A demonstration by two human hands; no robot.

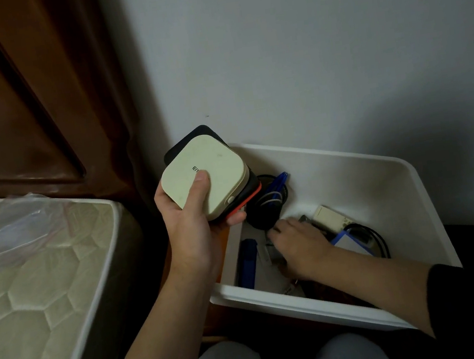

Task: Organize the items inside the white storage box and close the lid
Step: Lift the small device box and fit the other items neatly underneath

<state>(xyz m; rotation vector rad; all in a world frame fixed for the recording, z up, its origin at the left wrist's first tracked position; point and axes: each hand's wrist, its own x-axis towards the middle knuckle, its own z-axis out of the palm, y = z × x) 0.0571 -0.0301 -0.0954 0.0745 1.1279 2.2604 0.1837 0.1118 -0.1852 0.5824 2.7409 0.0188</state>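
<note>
Right hand (297, 239) reaches into white storage box (409, 203) at 5 o'clock, fingers spread among loose cables; grip on anything unclear. Left hand (192, 216), at 9 o'clock of box, clamps cream case (204, 174) stacked on black-orange device (254, 190): likely rigid, smooth, slippery; pinch edges.

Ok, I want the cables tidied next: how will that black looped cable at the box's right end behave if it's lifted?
The black cable will probably be floppy: it lies in loose loops beside the blue-edged card. It looks light and may spring open. It could drag neighbouring items, since part of it seems tucked under them near the right hand.
</note>
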